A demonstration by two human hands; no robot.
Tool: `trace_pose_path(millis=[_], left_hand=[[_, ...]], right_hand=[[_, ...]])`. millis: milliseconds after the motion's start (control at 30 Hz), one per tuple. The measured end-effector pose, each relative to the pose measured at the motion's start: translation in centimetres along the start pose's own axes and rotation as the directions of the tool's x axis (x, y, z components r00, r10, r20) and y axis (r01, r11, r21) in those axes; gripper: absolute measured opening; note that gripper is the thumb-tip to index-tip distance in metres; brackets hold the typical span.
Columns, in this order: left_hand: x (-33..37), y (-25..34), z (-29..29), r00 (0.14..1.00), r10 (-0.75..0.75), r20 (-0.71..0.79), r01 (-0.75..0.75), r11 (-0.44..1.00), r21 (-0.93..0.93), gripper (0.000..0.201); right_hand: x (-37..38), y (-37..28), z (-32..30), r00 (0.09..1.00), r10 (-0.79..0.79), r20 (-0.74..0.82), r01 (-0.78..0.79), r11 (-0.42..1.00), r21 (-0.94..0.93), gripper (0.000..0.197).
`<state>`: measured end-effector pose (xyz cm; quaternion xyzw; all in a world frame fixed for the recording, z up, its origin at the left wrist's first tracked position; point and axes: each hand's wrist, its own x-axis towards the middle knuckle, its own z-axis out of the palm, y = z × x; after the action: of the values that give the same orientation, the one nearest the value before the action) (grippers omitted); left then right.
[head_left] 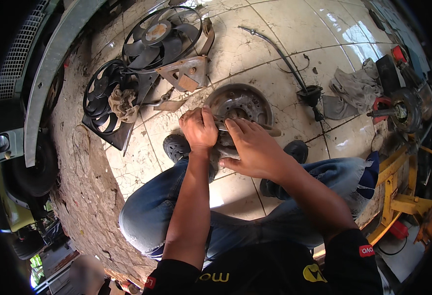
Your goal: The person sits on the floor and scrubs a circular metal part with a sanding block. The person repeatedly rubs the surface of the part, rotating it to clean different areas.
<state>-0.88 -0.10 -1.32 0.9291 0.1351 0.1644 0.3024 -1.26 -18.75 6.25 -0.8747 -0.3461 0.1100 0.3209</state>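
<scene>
My left hand [198, 129] is closed around one end of a narrow, brownish bar-like tool [274, 132]; its exact kind is hidden by my fingers. My right hand [255, 150] lies over the same bar, fingers bent across it and thumb lower down beside a greyish metal part [224, 146]. That part sits beneath both hands, mostly covered. Just beyond them a round, dirty metal brake drum or wheel-like dish [262, 101] rests on the tiles, its open side up with holes around the centre. My feet in dark clogs [175, 146] stand on either side.
Black radiator fans [174, 49] with a rusty bracket [189, 71] lie at the far left. A lever with a black boot [310, 93] and a grey rag [356, 86] lie right, near a yellow metal frame [390, 201]. A vehicle bumper [41, 93] borders the left.
</scene>
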Motion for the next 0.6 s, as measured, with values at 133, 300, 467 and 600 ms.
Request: trace_pose_path(millis=[133,300,467,600], left_hand=[[0.0,-0.7,0.4,0.996,0.081,-0.044,-0.08,0.997,0.019,0.039],[-0.1,0.3,-0.2,0.999,0.043,-0.019,-0.043,0.998,-0.037,0.038],[-0.1,-0.5,0.3,0.993,0.092,-0.068,-0.091,0.996,0.022,0.041],[-0.3,-0.4,0.0,0.996,0.079,-0.03,-0.08,0.997,-0.016,0.043]], right_hand=[[0.7,1.1,0.2,0.991,0.105,0.083,-0.11,0.993,0.047,0.081],[0.0,0.4,0.1,1.0,-0.007,0.001,0.007,0.999,0.042,0.077],[1.0,1.5,-0.3,0.983,0.081,0.162,-0.096,0.991,0.088,0.077],[0.3,-0.1,-1.3,0.99,0.014,0.143,-0.023,0.998,0.066,0.082]])
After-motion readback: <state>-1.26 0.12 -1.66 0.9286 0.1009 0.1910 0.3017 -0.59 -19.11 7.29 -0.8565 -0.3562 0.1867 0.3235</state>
